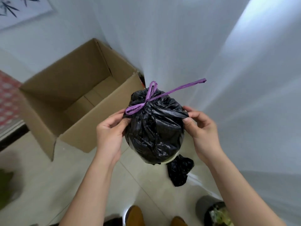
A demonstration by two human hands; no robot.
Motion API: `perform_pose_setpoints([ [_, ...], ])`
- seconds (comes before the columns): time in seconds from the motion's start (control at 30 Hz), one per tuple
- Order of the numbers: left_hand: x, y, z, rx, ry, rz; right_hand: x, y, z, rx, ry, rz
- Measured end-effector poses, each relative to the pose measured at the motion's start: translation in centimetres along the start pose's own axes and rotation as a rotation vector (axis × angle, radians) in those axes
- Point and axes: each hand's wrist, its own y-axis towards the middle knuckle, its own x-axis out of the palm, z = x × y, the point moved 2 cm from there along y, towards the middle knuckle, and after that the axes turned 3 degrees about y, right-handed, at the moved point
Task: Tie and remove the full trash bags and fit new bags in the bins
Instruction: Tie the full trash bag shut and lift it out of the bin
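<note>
1. A full black trash bag (155, 128), at the centre of the frame, is held above the floor; its neck is gathered and tied with a purple drawstring (147, 100), one loose tail of which runs toward the upper right.
2. The left hand (110, 128) is set against the bag's left side, its fingers (120, 114) curled onto the film just below the bow; the right hand (202, 126) pinches a fold of film at the bag's right shoulder, thumb and fingers clamped together on it.
3. The knot is judged done. For carrying, the tied neck or drawstring loop is better gripped than thin film, which may tear under load.
4. A pale rim (169, 159) shows beneath the bag; whether it is the bin cannot be told.
5. A second crumpled black bag (179, 172) lies on the floor, lower right of centre.
6. An open cardboard box (73, 98) stands at the left; a container at the lower right edge is cut off.
</note>
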Motion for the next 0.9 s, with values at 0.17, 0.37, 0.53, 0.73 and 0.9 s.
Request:
perform_pose_setpoints([
  [0.17, -3.3, -3.2, 7.0, -0.045, 0.056, 0.043, 3.3, -3.1, -6.4, 0.07, -0.045, 0.021],
  [0.37, -8.1, -5.6, 14.1, -0.078, 0.177, 0.043, 9.1, -6.1, -11.5, 0.155, -0.007, 0.012],
  [0.53, -12.3, -5.8, 18.5, -0.13, 0.179, 0.113, 13.8, -7.5, -13.7, 0.161, -0.036, -0.024],
  [0.73, -15.9, -4.6, 22.0, -0.155, 0.111, 0.128, 19.1, -6.7, -15.2, 0.194, -0.015, -0.061],
  [0.9, -17.3, -1.1, 24.6, -0.149, 0.061, 0.138, 23.5, -3.6, -16.3, 0.18, -0.027, -0.101],
])
